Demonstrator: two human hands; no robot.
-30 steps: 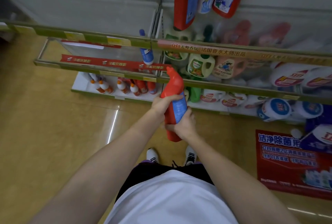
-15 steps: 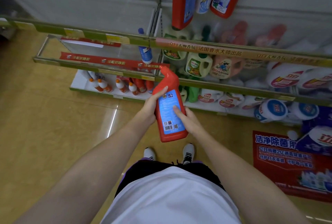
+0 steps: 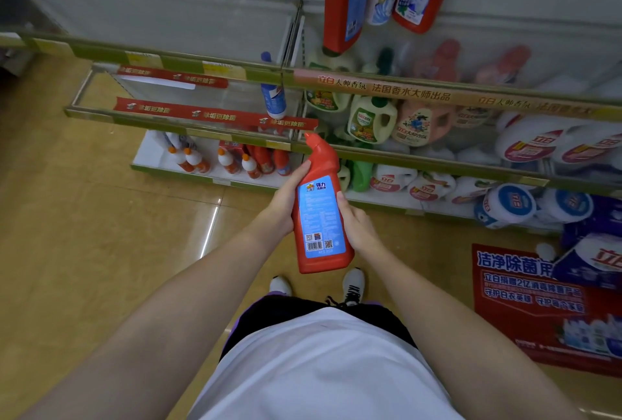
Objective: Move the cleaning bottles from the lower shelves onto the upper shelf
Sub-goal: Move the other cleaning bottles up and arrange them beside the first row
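Red bottle gripped from both sides: left hand wrapped round upper body, right hand curled along right flank. Bottle held upright, blue label facing camera, angled cap just below front rail of middle shelf. More small bottles seen on bottom shelf's left end.
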